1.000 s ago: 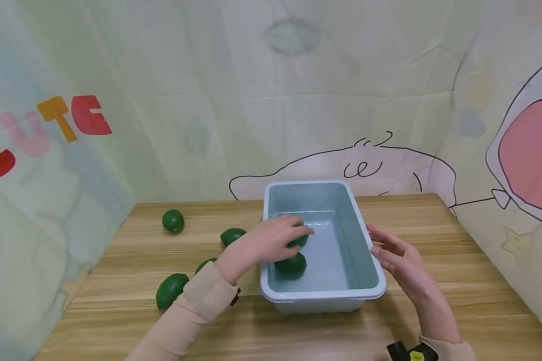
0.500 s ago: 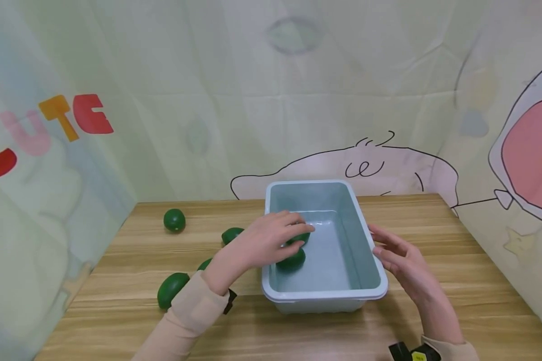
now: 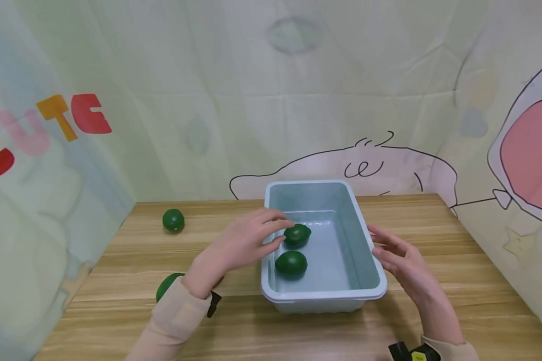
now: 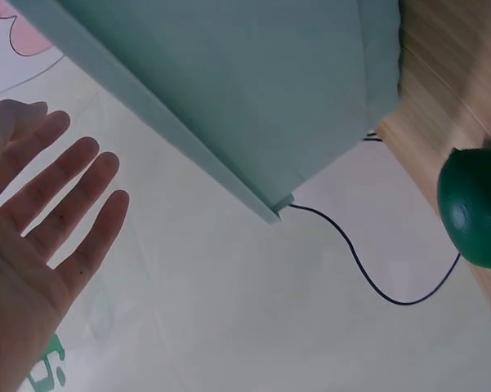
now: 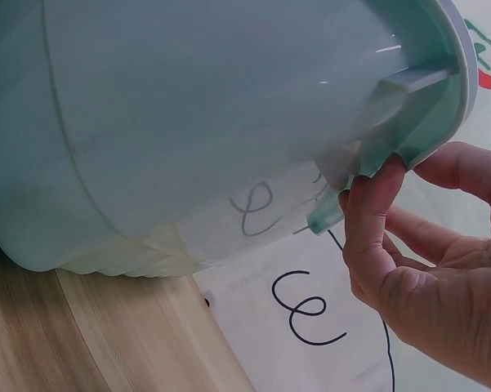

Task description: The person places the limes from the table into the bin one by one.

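Note:
Two dark green limes lie inside a pale blue plastic bin, a near lime (image 3: 291, 264) and a farther lime (image 3: 297, 235), both by its left wall. My left hand (image 3: 248, 238) hovers over the left rim, its fingers spread and holding nothing; the fingertips are close to the farther lime. In the left wrist view this hand (image 4: 37, 245) is outstretched beside the bin (image 4: 253, 73). At the bin's right side, my right hand (image 3: 404, 263) holds the rim, and the right wrist view has its curled fingers (image 5: 372, 216) at the rim's underside.
On the wooden table (image 3: 244, 331), left of the bin, are a back lime (image 3: 173, 220) and a front lime (image 3: 166, 287) partly behind my left sleeve (image 3: 176, 318). The left forearm hides more table. A printed cloth (image 3: 198, 100) hangs behind.
My left hand has let go of the farther lime and drawn back to the left, uncovering both limes in the bin. The right hand stays at the rim.

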The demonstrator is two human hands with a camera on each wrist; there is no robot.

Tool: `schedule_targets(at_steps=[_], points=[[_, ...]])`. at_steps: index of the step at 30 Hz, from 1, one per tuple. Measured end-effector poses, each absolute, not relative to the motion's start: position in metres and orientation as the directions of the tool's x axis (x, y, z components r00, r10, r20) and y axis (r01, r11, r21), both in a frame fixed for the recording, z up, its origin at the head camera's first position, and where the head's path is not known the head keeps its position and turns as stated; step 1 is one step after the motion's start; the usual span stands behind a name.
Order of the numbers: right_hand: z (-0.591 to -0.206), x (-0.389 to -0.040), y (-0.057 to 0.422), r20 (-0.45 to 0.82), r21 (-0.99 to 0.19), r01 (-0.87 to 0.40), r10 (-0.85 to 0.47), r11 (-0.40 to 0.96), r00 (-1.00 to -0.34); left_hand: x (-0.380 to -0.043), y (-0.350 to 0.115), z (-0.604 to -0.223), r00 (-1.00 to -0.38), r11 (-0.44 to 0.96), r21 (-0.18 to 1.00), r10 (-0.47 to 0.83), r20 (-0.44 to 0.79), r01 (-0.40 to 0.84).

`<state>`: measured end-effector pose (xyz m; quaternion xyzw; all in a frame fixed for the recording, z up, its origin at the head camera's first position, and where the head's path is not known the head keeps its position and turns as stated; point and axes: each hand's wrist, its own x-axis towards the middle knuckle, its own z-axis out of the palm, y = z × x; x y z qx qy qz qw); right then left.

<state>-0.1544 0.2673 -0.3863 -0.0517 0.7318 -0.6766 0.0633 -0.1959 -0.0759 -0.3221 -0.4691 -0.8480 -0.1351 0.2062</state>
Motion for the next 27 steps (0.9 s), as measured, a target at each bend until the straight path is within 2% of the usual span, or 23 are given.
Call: schedule_targets(at_steps=[6, 27], points=[[-0.386, -0.154, 0.267, -0.004, -0.998, -0.007, -0.169, 0.067, -0.986, -0.197, -0.092, -0.323, -0.521, 0.557, 0.077, 0.708, 0.477, 0.827], [-0.386, -0.154, 0.266, -0.013, -0.998, 0.002, -0.167, 0.068, -0.986, -0.193, -0.120, -0.324, -0.604, 0.648, 0.085, 0.643, 0.470, 0.757]])
